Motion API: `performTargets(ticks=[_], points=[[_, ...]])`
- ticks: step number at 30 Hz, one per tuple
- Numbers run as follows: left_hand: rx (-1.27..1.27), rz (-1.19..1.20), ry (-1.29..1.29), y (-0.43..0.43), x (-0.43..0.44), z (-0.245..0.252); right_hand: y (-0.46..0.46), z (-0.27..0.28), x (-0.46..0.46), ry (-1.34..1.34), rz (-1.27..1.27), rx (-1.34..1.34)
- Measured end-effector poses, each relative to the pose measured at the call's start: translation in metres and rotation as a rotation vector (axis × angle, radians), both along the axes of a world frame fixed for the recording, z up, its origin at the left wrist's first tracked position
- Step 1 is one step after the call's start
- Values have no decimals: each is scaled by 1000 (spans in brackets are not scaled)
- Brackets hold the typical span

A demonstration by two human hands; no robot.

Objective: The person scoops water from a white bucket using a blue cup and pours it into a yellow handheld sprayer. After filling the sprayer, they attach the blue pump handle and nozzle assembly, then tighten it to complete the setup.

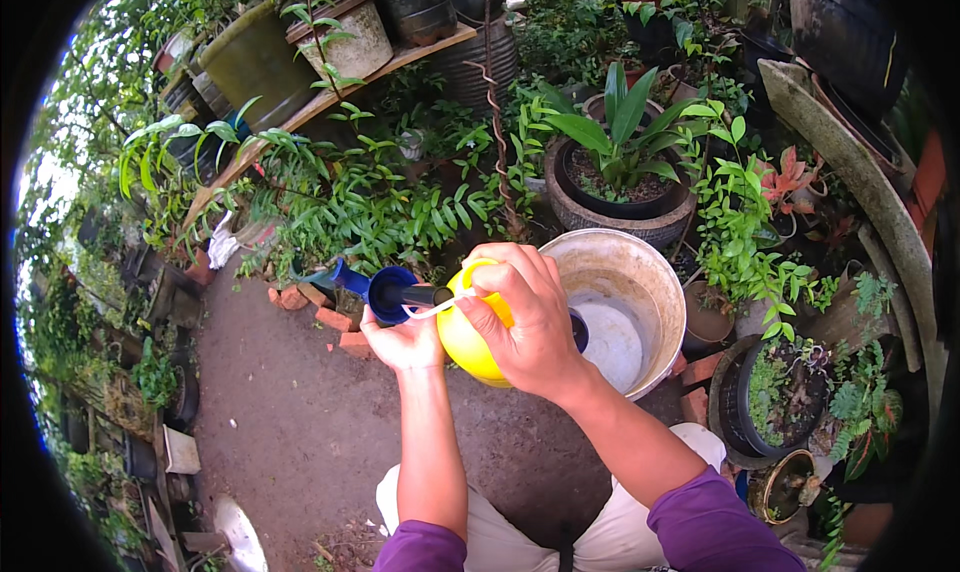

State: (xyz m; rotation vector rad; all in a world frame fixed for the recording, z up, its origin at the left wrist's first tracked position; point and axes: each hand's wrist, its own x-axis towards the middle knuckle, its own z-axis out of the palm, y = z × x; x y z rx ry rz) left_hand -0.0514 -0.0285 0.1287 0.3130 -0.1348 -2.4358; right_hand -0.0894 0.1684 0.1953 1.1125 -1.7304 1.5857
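My left hand [405, 341] holds a blue plastic piece [391, 294] with a round cup-like opening and a spout-like arm. A black tube [427, 295] runs from it to the yellow plastic container [471, 351]. My right hand [517, 313] grips the yellow container near its top, with the fingers around its yellow loop handle. A white strip or thin tube [431, 311] extends from my right fingertips towards the blue piece. Behind and to the right of my right hand stands a large round whitish bucket [667, 309], stained inside. Part of a dark blue round thing shows beside my hand there.
A potted broad-leaved plant [619, 129] stands beyond the bucket. Bricks [358, 344] edge the dirt ground [300, 437]. A wooden plank shelf [315, 107] holds pots at upper left. More pots [780, 399] stand at right, and a pale round disc [238, 534] lies at lower left.
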Motion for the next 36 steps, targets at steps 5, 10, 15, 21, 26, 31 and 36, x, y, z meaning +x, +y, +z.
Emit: performTargets(ticks=[5, 10, 15, 21, 26, 31, 36], points=[[-10, 0, 17, -7, 1, -9, 1, 4, 3, -43, 2, 14], [-9, 4, 17, -4, 0, -8, 2, 5, 3, -34, 1, 18], [-25, -40, 72, -14, 1, -17, -2, 0, 1, 18, -23, 2], [-17, 1, 38, -11, -1, -18, 0, 5, 3, -62, 6, -44], [-20, 2, 50, -11, -2, -19, -2, 1, 2, -21, -24, -35], [-30, -89, 181, -12, 0, -20, -1, 0, 1, 7, -46, -39], [-23, -56, 103, -1, -1, -7, 5, 5, 2, -93, -29, 20]])
